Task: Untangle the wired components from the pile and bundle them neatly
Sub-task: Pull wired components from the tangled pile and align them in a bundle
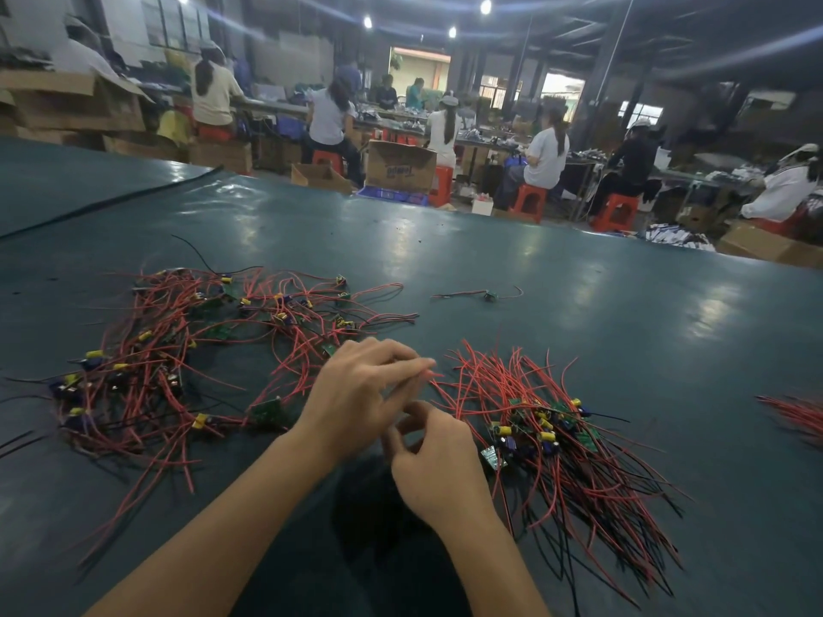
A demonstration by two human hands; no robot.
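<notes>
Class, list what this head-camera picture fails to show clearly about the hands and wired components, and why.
All in the head view:
Left hand: fingertips motion-blurred; a pinched wire cannot be confirmed.
Right hand: its curled fingers hide anything held.
Red wires at right: cut off by the frame edge.
Lone component: too small for detail.

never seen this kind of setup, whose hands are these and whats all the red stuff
No machine here: one camera worn on a person's head looks down at their own bare hands. The left hand and right hand meet above a dark green table. Left of them lies a tangled pile of small circuit boards with red wires; right of them a tidier bundle, wires lying roughly one way. One single component lies farther back. The fingers are blurred, so whether they pinch a wire cannot be told.
</notes>
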